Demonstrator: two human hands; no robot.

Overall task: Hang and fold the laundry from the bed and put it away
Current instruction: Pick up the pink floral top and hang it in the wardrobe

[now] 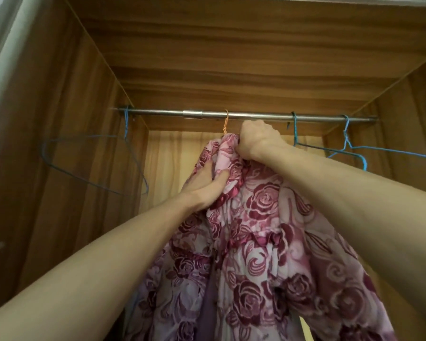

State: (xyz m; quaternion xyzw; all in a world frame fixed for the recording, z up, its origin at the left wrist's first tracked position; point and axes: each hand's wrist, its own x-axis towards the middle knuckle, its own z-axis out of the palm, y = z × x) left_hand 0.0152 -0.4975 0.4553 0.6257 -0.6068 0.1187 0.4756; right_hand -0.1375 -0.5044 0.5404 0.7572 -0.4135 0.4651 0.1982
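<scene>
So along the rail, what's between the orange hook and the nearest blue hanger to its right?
Head view: only the right hand, gripping the floral garment just below the rail. No hanger between the orange hook and the blue hanger.

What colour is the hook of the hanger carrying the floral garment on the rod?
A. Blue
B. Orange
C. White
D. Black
B: the orange hook sits over the rod right above the floral garment; the blue hangers hang bare.
</scene>
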